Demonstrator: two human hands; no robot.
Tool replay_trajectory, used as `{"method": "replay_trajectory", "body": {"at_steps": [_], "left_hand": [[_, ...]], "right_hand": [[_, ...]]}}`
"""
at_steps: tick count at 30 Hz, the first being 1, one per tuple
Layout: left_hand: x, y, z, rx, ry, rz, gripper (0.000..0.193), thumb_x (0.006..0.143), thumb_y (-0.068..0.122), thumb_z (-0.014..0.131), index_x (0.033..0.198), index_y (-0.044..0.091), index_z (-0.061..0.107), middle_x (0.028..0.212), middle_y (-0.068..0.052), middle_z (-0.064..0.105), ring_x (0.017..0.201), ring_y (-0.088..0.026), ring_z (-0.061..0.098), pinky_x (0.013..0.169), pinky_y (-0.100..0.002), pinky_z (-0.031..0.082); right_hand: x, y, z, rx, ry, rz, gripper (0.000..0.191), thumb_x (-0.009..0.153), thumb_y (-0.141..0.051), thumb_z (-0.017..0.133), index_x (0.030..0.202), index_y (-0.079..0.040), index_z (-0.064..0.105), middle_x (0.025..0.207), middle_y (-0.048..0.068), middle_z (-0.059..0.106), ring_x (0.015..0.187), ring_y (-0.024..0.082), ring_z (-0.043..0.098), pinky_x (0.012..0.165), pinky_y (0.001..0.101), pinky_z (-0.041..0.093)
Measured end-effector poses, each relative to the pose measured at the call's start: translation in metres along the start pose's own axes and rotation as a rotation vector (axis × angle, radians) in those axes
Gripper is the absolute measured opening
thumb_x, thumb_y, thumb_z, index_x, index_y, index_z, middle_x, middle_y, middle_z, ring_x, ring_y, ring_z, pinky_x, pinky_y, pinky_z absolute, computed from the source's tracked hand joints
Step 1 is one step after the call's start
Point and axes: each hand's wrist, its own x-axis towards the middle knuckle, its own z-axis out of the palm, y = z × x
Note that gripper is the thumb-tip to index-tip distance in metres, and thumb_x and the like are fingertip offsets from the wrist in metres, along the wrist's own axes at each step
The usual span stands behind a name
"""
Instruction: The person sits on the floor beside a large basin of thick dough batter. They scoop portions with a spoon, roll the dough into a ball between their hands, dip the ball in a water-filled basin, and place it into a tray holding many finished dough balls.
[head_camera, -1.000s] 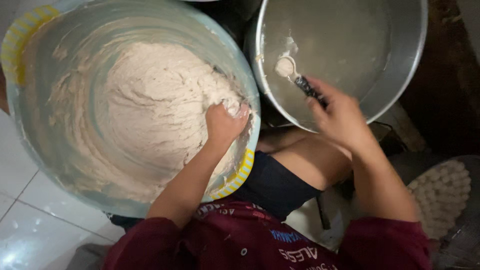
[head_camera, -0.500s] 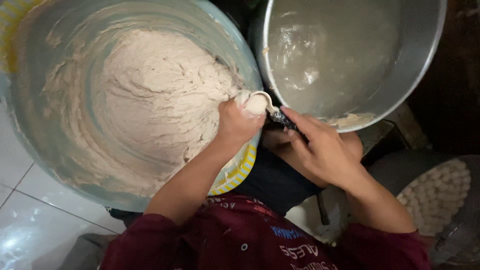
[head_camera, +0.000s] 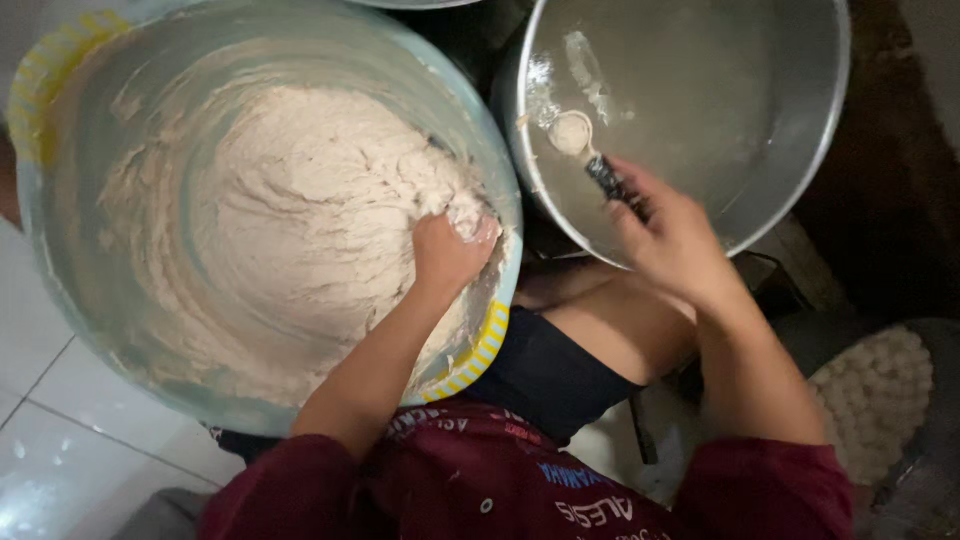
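Note:
A big pale blue basin with a yellow rim patch holds a thick mass of off-white dough. My left hand is dug into the dough at the basin's right side, fingers closed around a clump of it. My right hand grips the dark handle of a spoon; its bowl, coated with dough, rests inside a large metal pot of cloudy water on the right.
A round tray of several small white dough balls sits at the lower right. White floor tiles show at the lower left. My knee and dark shorts lie between basin and pot.
My right hand carried the spoon from the left hand at the basin's edge back into the metal pot. The left hand sank back into the dough.

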Motion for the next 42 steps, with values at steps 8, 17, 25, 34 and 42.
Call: {"method": "replay_trajectory", "body": {"at_steps": [8, 17, 25, 34, 42], "left_hand": [[-0.006, 0.018, 0.000, -0.265, 0.098, -0.001, 0.024, 0.086, 0.017, 0.080, 0.074, 0.005, 0.064, 0.065, -0.014, 0.066, 0.058, -0.034, 0.067, 0.058, -0.040, 0.053], [-0.007, 0.042, -0.005, -0.264, -0.023, 0.066, 0.019, 0.076, 0.018, 0.081, 0.088, 0.006, 0.073, 0.079, -0.017, 0.073, 0.075, -0.034, 0.074, 0.066, -0.040, 0.058], [0.063, 0.012, -0.048, 0.350, -0.373, -0.154, 0.061, 0.072, 0.052, 0.078, 0.093, -0.004, 0.072, 0.086, -0.025, 0.072, 0.083, -0.041, 0.072, 0.075, -0.049, 0.057], [0.037, -0.047, -0.022, 0.359, -0.087, -0.143, 0.057, 0.087, 0.055, 0.069, 0.096, -0.001, 0.074, 0.084, -0.029, 0.071, 0.081, -0.047, 0.070, 0.076, -0.054, 0.056], [0.012, 0.005, -0.006, 0.014, -0.076, 0.160, 0.024, 0.097, 0.023, 0.071, 0.079, 0.007, 0.070, 0.076, -0.018, 0.068, 0.072, -0.042, 0.065, 0.068, -0.052, 0.051]], "right_hand": [[-0.020, -0.013, -0.009, -0.006, -0.009, 0.272, 0.045, 0.101, -0.017, 0.064, 0.146, -0.011, 0.061, 0.090, 0.016, 0.067, 0.070, 0.016, 0.059, 0.063, 0.0338, 0.048], [-0.046, -0.023, 0.032, 0.064, -0.171, -0.201, 0.046, 0.102, -0.013, 0.061, 0.147, -0.002, 0.054, 0.112, 0.007, 0.069, 0.100, 0.014, 0.067, 0.085, 0.0286, 0.054], [-0.021, 0.003, 0.022, 0.558, -0.417, 0.236, 0.049, 0.102, -0.012, 0.054, 0.151, -0.006, 0.050, 0.096, 0.002, 0.069, 0.059, 0.005, 0.052, 0.048, 0.0199, 0.043], [0.039, 0.041, 0.012, 0.387, -0.083, 0.241, 0.058, 0.093, -0.006, 0.050, 0.151, -0.009, 0.048, 0.102, 0.002, 0.067, 0.065, 0.010, 0.060, 0.055, 0.0262, 0.051], [0.053, 0.033, 0.003, -0.168, 0.170, -0.016, 0.038, 0.100, -0.012, 0.067, 0.135, 0.000, 0.057, 0.107, 0.013, 0.069, 0.082, 0.018, 0.065, 0.071, 0.0344, 0.055]]}}
